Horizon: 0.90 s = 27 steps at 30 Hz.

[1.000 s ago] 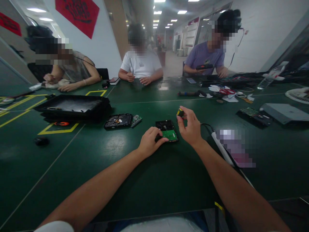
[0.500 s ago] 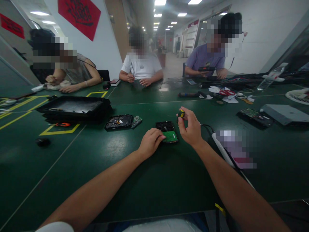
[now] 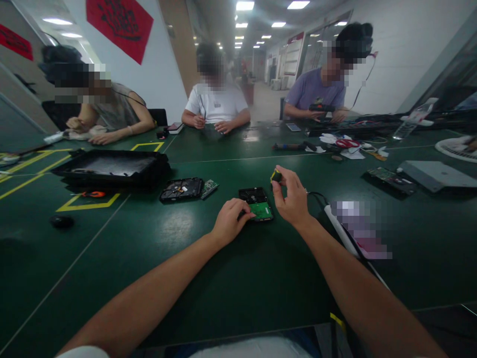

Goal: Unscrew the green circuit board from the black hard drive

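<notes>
A hard drive with a green circuit board (image 3: 263, 211) lies in front of me, its black casing (image 3: 252, 194) showing at the far side. My left hand (image 3: 234, 218) is closed on the drive's left edge, fingertips at the board. Just above and right of the drive, my right hand (image 3: 291, 195) pinches the handle of a small yellow-and-black screwdriver (image 3: 276, 176). Its shaft is too thin or too hidden to make out. To the left lie another hard drive (image 3: 182, 189), with black casing, and a small loose circuit board (image 3: 209, 188).
A black tray (image 3: 112, 166) stands at the left, a computer mouse (image 3: 62, 222) nearer me. On the right are a phone (image 3: 361, 228) with a cable, another drive (image 3: 391, 181) and a grey box (image 3: 439, 176). Three people sit across the green table (image 3: 167, 278).
The screwdriver's handle has turned and tilted slightly in my right fingers. My left hand stays on the drive. The whole view has shifted a little.
</notes>
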Tool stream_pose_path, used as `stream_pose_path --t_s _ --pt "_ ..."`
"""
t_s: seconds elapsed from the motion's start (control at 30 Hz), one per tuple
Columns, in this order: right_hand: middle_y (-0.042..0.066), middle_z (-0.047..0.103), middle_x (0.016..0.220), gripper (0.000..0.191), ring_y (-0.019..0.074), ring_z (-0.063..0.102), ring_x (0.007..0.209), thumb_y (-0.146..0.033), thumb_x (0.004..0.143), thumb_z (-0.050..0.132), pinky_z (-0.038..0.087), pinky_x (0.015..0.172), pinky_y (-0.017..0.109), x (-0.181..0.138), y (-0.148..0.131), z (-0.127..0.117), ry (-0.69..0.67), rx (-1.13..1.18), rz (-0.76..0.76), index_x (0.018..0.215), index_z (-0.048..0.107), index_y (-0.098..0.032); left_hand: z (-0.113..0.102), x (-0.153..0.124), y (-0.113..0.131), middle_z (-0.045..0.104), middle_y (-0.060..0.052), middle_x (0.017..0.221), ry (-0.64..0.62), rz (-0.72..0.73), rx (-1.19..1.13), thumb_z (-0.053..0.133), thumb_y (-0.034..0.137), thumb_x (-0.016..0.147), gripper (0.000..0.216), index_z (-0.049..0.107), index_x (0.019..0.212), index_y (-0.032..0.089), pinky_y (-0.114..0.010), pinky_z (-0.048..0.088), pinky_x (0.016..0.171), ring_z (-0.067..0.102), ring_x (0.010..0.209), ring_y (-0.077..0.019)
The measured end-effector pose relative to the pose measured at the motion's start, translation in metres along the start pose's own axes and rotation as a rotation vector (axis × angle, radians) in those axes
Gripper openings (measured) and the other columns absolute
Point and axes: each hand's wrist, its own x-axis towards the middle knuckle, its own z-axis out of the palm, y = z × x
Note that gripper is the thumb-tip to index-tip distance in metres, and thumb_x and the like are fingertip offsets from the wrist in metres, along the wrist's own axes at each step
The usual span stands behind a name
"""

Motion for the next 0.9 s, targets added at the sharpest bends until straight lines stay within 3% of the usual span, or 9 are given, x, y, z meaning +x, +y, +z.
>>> stream_pose_path --t_s 0.2,0.4,0.5,0.67,0.9 --pt "0.012 0.061 0.125 0.044 0.0275 0.067 0.103 -0.038 0.101 0.065 0.067 0.086 0.049 -0.0013 -0.0002 0.0001 0.026 -0.05 0.026 0.144 0.057 -0.031 -0.0006 0.0006 0.0015 0.072 -0.006 0.1 -0.025 0.023 0.021 0.061 0.035 0.105 0.015 0.064 0.098 0.023 -0.04 0.051 0.091 0.066 0.098 -0.0234" --pt "0.014 0.062 0.136 0.048 0.0303 0.064 0.123 -0.028 0.106 0.052 0.063 0.099 0.052 0.0001 -0.0014 -0.0006 -0.018 0.002 -0.014 0.154 0.048 -0.029 -0.0014 0.0013 0.0032 0.071 -0.006 0.095 0.004 0.018 0.024 0.058 0.034 0.106 0.017 0.064 0.097 0.022 -0.039 0.051 0.087 0.065 0.095 -0.023" --pt "0.013 0.062 0.132 0.046 0.029 0.066 0.114 -0.031 0.105 0.057 0.065 0.092 0.049 -0.0003 -0.0015 -0.0003 -0.01 0.002 0.004 0.15 0.051 -0.029 -0.0016 0.0011 0.0025 0.071 -0.006 0.098 0.023 -0.001 0.026 0.061 0.033 0.105 0.013 0.065 0.099 0.022 -0.038 0.051 0.088 0.065 0.096 -0.0227" --pt "0.012 0.061 0.125 0.045 0.0261 0.067 0.097 -0.036 0.102 0.064 0.066 0.083 0.048 -0.0016 -0.001 -0.0002 -0.001 -0.032 0.024 0.146 0.055 -0.031 -0.0025 0.0009 0.0032 0.071 -0.005 0.095 -0.002 0.016 0.05 0.05 0.028 0.109 0.019 0.068 0.105 0.023 -0.037 0.05 0.086 0.065 0.093 -0.0219" --pt "0.013 0.064 0.13 0.047 0.0289 0.068 0.11 -0.032 0.105 0.057 0.065 0.091 0.049 -0.0002 -0.002 -0.0002 -0.017 -0.023 0.005 0.151 0.051 -0.029 -0.0036 -0.0013 0.0067 0.065 -0.002 0.086 -0.002 -0.058 0.052 0.066 0.045 0.101 0.027 0.059 0.089 0.022 -0.035 0.047 0.078 0.061 0.084 -0.0204"
